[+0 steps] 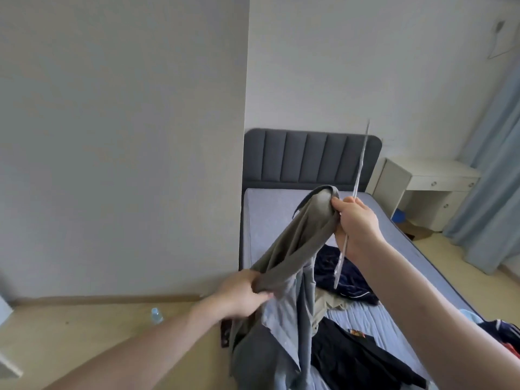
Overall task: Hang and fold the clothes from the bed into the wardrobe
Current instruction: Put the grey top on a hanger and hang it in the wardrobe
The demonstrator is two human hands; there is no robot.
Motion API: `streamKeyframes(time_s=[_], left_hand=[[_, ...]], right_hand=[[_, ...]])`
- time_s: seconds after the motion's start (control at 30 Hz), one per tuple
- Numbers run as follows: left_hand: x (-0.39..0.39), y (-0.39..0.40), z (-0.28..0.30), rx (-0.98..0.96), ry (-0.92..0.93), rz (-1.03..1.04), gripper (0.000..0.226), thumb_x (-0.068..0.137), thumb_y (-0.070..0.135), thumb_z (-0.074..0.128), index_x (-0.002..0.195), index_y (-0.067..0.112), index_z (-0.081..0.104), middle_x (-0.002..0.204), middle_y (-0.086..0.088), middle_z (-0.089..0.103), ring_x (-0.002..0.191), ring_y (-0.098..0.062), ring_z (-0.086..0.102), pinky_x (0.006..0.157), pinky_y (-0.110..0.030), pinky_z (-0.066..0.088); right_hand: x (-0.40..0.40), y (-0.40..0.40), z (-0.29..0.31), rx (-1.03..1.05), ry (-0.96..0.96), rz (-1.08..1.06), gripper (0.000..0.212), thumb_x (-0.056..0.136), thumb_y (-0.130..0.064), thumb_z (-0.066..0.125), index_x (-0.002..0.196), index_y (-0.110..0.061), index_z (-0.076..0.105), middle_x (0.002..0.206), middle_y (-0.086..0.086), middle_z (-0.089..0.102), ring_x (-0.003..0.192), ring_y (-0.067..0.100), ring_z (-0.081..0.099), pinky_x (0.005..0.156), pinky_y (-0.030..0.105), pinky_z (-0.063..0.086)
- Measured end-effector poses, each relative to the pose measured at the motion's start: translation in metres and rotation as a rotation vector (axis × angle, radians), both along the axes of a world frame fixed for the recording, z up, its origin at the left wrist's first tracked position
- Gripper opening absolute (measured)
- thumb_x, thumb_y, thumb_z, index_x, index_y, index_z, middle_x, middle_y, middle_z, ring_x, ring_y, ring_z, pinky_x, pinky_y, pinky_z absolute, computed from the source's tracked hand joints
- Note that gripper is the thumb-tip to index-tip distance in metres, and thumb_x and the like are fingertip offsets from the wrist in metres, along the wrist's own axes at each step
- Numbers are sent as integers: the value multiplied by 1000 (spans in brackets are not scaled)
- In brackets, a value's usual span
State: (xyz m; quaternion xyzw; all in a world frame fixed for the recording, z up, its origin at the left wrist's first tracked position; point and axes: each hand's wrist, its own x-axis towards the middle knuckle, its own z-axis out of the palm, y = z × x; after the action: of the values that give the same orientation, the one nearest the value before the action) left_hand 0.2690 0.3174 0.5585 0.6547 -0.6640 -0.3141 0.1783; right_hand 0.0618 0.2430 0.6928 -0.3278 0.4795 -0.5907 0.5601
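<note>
Garment: I see a grey-olive garment [298, 249] held up above the bed [281, 215], its lower part draping down over the bed's near end.
Right hand: my right hand [357, 223] has its fingers [337, 205] curled round the garment's top and a thin pale hanger [357, 175], seen edge-on.
Left hand: my left hand [242, 294] pinches a lower fold, its fingers closed on the cloth.
Bed: dark clothes [351, 358] and a navy piece [340, 271] lie on it.
Beyond the bed: a white worktop [427, 173] beside the headboard [309, 156]; a curtain [492, 164] further right.
Floor: a bottle [156, 315] left of the bed.
</note>
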Motion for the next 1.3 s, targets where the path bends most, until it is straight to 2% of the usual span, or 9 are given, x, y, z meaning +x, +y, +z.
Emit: streamKeyframes(time_s=[0.13, 0.33, 0.4, 0.43, 0.47, 0.53, 0.67, 0.87, 1.3], left_hand=[[52, -28, 23, -111, 416, 224, 12, 97, 15, 67, 87, 13, 73, 72, -1, 63, 65, -15, 54, 66, -32, 42], [74, -53, 102, -197, 819, 373, 21, 103, 30, 60, 95, 14, 71, 82, -2, 74, 72, -16, 68, 60, -25, 52], [73, -57, 118, -300, 762, 314, 22, 104, 27, 57, 93, 13, 70, 87, -4, 72, 81, -17, 66, 76, -30, 51], [73, -58, 124, -358, 712, 283, 23, 104, 26, 57, 91, 12, 69, 88, -4, 70, 83, -16, 64, 80, -31, 49], [72, -60, 130, -406, 653, 262, 24, 104, 26, 57, 88, 11, 68, 86, -3, 67, 82, -15, 61, 80, -31, 46], [72, -65, 137, -461, 518, 244, 30, 102, 29, 59, 81, 8, 64, 78, -1, 63, 75, -13, 57, 73, -30, 43], [70, -75, 132, -552, 162, 241, 48, 99, 31, 63, 61, 19, 37, 50, 11, 37, 49, -9, 34, 51, -25, 28], [100, -86, 109, -519, -112, 321, 53, 96, 37, 66, 60, 15, 35, 53, -2, 39, 55, -24, 39, 54, -35, 27], [141, -84, 104, -436, -185, 433, 56, 96, 38, 66, 58, 16, 31, 52, -2, 35, 53, -23, 38, 53, -34, 27]], right_hand=[[-39, -7, -11, 6, 88, -96, 44, 100, -3, 59, 65, -20, 38, 68, 0, 45, 66, 14, 49, 86, 33, 52], [-60, -5, -38, 137, 111, 10, 24, 98, 4, 59, 82, -10, 49, 97, 14, 60, 77, 21, 74, 57, 26, 62], [-62, 2, -44, 161, 152, 89, 14, 98, 5, 60, 92, -5, 52, 111, 23, 63, 78, 24, 75, 57, 27, 62], [-64, 4, -47, 160, 180, 114, 38, 97, 5, 62, 88, -13, 30, 118, 29, 66, 80, 26, 76, 58, 30, 64], [-67, 4, -50, 153, 238, 159, 36, 96, 2, 64, 123, 14, 44, 121, 30, 67, 79, 26, 76, 59, 32, 64], [-69, 11, -47, 140, 396, 224, 20, 97, -12, 69, 86, -6, 52, 105, 25, 70, 61, 20, 68, 52, 29, 60], [-80, 20, -44, 68, 651, 408, 46, 101, -52, 52, 79, -12, 50, 69, 5, 47, 46, 12, 30, 42, 25, 28], [-84, 41, -40, -185, 936, 613, 45, 106, -51, 34, 90, -34, 73, 63, -3, 41, 50, 15, 27, 45, 26, 24], [-71, 55, -31, -396, 1031, 641, 38, 101, -59, 38, 104, -48, 74, 60, 1, 24, 50, 16, 23, 47, 21, 22]])
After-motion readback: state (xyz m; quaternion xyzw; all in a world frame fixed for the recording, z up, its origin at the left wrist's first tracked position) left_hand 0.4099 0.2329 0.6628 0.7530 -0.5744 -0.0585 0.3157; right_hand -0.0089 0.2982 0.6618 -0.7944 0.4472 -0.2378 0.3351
